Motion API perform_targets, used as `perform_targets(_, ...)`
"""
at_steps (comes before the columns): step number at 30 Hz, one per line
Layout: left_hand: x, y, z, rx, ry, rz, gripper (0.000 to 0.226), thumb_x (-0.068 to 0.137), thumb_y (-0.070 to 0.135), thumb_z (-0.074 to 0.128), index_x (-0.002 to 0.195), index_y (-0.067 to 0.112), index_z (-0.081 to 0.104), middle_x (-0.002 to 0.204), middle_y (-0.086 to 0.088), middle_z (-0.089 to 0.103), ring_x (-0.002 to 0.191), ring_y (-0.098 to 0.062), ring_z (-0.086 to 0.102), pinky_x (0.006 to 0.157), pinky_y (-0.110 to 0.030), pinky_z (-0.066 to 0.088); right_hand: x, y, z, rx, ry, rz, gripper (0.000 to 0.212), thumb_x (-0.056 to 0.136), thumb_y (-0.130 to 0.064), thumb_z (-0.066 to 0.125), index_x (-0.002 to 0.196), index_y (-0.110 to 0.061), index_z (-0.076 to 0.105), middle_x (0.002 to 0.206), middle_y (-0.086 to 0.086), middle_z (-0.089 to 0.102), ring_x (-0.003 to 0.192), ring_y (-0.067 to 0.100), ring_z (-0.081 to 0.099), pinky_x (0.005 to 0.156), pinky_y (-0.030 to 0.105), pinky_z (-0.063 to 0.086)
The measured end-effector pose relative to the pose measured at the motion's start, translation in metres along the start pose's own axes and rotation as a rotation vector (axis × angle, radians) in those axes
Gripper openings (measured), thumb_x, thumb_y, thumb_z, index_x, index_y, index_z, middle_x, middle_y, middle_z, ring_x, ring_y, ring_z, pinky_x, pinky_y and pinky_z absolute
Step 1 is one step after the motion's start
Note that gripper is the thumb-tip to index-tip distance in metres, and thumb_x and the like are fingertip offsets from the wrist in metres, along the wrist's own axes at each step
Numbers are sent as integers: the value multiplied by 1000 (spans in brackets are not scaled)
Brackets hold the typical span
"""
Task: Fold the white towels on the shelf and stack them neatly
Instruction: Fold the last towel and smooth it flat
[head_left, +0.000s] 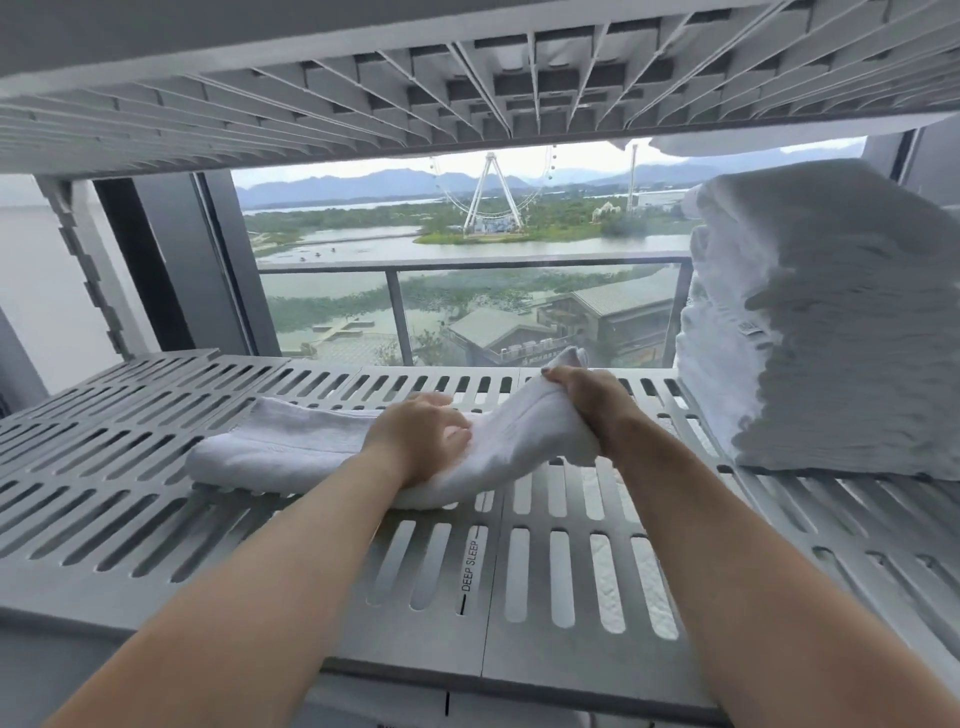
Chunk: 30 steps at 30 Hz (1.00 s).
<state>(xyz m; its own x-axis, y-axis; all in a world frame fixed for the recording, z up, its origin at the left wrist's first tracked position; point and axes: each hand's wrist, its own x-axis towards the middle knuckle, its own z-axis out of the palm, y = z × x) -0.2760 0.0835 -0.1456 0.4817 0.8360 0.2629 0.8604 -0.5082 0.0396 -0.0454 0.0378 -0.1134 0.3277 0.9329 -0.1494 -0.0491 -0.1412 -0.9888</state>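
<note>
A grey slotted shelf (130, 467) is stretching across the view under a ribbed upper shelf (467, 67). A white towel (291, 447), folded into a long narrow band, is lying across the shelf with its left end resting flat on the slots. The left hand (415, 441) is bearing down on the middle of the towel, its fingers curling over the cloth and holding it against the shelf. Just in front, a small "DEEP SLEEP" label (471, 564) is showing on the shelf. Behind, through the window, a balcony railing (467, 262) and a Ferris wheel (491, 192) are standing over water. The right hand (587, 400) is gripping the towel's right end in a closed fist and holding it raised off the shelf. At the far right, a tall stack of folded white towels (831, 322) is sitting on the same shelf, apart from the hands.
</note>
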Motion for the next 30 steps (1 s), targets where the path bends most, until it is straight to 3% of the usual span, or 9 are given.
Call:
perform_targets(3, -10, -32, -16, -22, 180, -13, 37, 98, 47, 52, 86, 25, 79, 118, 8, 72, 118, -16, 59, 110, -40, 37, -6, -11, 19, 245, -70, 22, 29, 90, -27, 68, 96, 0, 66, 81, 17, 67, 67, 31, 67, 56, 34, 53)
perform_targets(6, -18, -59, -28, -104, -20, -84, 42, 95, 58, 46, 79, 28, 72, 102, 4, 75, 91, -12, 64, 94, -41, 49, -14, -25, 45, 379, -206, 26, 19, 98, -21, 57, 99, -2, 59, 75, 12, 58, 62, 24, 60, 51, 30, 52)
perform_targets(9, -28, -66, -17, -2, -334, -174, 61, 89, 77, 30, 144, 51, 41, 161, 8, 29, 147, -23, 31, 117, -66, 15, -19, -43, 82, 421, -291, 8, 12, 101, -16, 50, 99, -5, 54, 75, 9, 51, 64, 20, 53, 57, 31, 48)
perform_targets(11, -29, -69, -7, -5, -378, -145, 71, 90, 79, 21, 155, 49, 14, 168, 3, 5, 155, -25, 3, 117, -69, -2, -23, -53, 111, 392, -283, -14, 13, 101, -15, 49, 90, -9, 54, 74, 7, 47, 65, 19, 50, 62, 31, 42)
perform_targets(15, -29, -109, -27, -208, -277, -65, 52, 105, 50, 23, 142, 24, 49, 157, -10, 37, 145, -28, 30, 118, -53, 23, -27, -63, 174, 157, -245, -2, 18, 98, -17, 54, 81, -11, 54, 68, 6, 47, 61, 19, 49, 58, 30, 38)
perform_targets(19, -44, -196, -40, 28, -180, -286, 43, 102, 36, 35, 135, 17, 55, 148, -12, 45, 140, -34, 35, 118, -56, 22, -25, -54, 241, -250, -7, -142, 10, 85, -7, 68, 78, -10, 61, 62, 5, 51, 48, 16, 54, 47, 19, 38)
perform_targets(23, -51, -248, -36, -615, -190, -431, 44, 103, 31, 44, 133, 3, 60, 140, -18, 57, 130, -34, 51, 109, -39, 42, -15, -36, 307, -560, 22, -202, 6, 79, -9, 64, 79, -15, 61, 74, 0, 59, 53, 15, 58, 49, 23, 38)
perform_targets(26, -50, -257, -34, -1218, -194, -462, 59, 106, 42, 36, 152, 5, 36, 159, -9, 35, 148, -26, 30, 123, -42, 20, -11, -31, 339, -737, 78, -193, 25, 83, -24, 68, 64, -14, 55, 70, 3, 57, 62, 19, 57, 51, 22, 41)
perform_targets(30, -46, -261, -31, -1652, -215, -500, 76, 104, 56, 27, 150, -4, 33, 154, -23, 36, 143, -36, 37, 122, -42, 21, -17, -21, 367, -787, 184, -246, 36, 66, -28, 70, 47, -8, 48, 39, -5, 43, 51, 18, 49, 39, 18, 30)
